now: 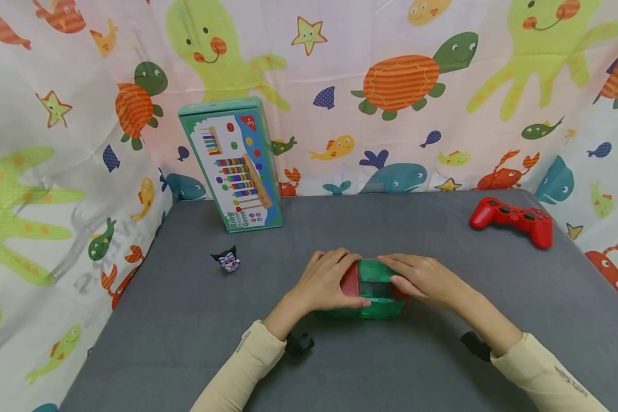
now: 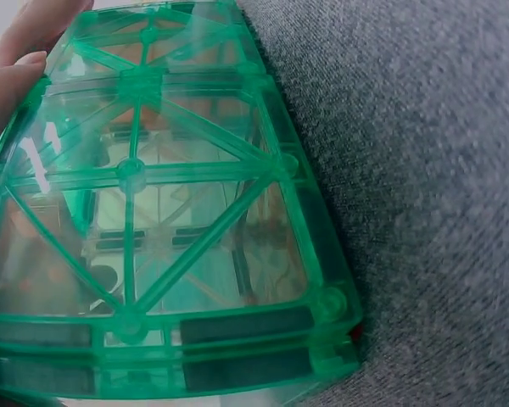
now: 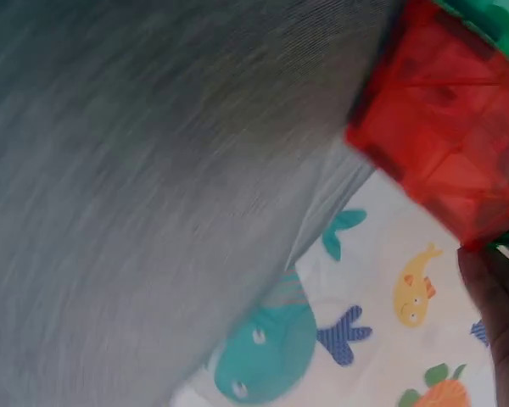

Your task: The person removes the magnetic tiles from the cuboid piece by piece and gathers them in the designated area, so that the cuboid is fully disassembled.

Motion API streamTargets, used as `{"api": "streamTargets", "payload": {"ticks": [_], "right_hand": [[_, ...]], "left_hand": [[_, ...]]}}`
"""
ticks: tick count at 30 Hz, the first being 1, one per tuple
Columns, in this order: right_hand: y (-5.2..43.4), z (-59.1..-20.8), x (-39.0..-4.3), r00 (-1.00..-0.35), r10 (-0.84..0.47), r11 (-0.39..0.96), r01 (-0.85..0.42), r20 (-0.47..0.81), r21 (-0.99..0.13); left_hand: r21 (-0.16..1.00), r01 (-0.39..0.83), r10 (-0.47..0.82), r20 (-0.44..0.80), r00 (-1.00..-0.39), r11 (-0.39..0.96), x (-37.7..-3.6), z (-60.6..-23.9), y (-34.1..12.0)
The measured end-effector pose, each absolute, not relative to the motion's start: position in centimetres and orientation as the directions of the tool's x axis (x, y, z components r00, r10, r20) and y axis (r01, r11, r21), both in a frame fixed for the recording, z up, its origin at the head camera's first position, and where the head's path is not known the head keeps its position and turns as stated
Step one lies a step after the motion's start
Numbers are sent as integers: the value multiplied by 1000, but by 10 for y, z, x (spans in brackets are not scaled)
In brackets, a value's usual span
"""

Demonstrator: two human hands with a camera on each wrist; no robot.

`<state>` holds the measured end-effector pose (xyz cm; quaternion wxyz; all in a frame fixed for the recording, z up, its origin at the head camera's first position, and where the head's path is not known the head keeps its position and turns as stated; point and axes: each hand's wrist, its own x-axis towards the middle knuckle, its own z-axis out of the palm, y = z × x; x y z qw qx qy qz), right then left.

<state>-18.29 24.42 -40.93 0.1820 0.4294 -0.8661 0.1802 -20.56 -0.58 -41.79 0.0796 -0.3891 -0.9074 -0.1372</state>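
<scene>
Ahead of me on the table is a box built of see-through magnetic tiles [image 1: 383,309], green along its long sides and red at its ends. A dark opening shows in the middle of its top. My left hand [image 1: 321,283] grips the left end, thumb along the front edge and fingers over the back. My right hand [image 1: 432,279] holds the back right part, its fingers along the green top edge and its thumb by the opening. A green side with crossing struts [image 2: 131,174] fills the left wrist view. A red end tile [image 3: 450,127] appears in the right wrist view, with fingertips [image 3: 475,275] at its corner.
A tall toy box [image 1: 232,171] stands at the back left. A small black and purple figure [image 1: 229,259] lies in front of it. At the back right sits a red game controller [image 1: 512,220]. A printed cloth [image 1: 309,86] hangs behind the grey table [image 1: 175,343].
</scene>
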Motion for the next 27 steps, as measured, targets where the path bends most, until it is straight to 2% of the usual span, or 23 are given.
{"api": "streamTargets", "payload": {"ticks": [5,8,11,14,17,22,27], "right_hand": [[244,-408,-197,-759,-458,549,-651,463,-525],[246,-410,-205,-878,-330,463,-471,348,-750],[250,-413,-209,-953,-261,363,-243,153,-900],[254,-414,-213,-966,-260,284,-67,-10,-956],[256,-414,-218,-949,-296,206,47,-108,-977],[256,-409,-231,-938,-275,90,193,-210,-977],[255,-403,-264,-944,-230,18,238,-235,-971]], "left_hand": [[201,723,680,247,-690,661,-205,-418,-6],[220,719,679,238,-695,659,-205,-418,-6],[227,717,678,234,-697,659,-206,-418,-7],[231,712,672,236,-702,663,-207,-416,-7],[233,706,666,233,-708,669,-208,-415,-9],[234,713,675,227,-702,661,-208,-416,-9],[225,714,680,218,-700,663,-207,-417,-5]]}}
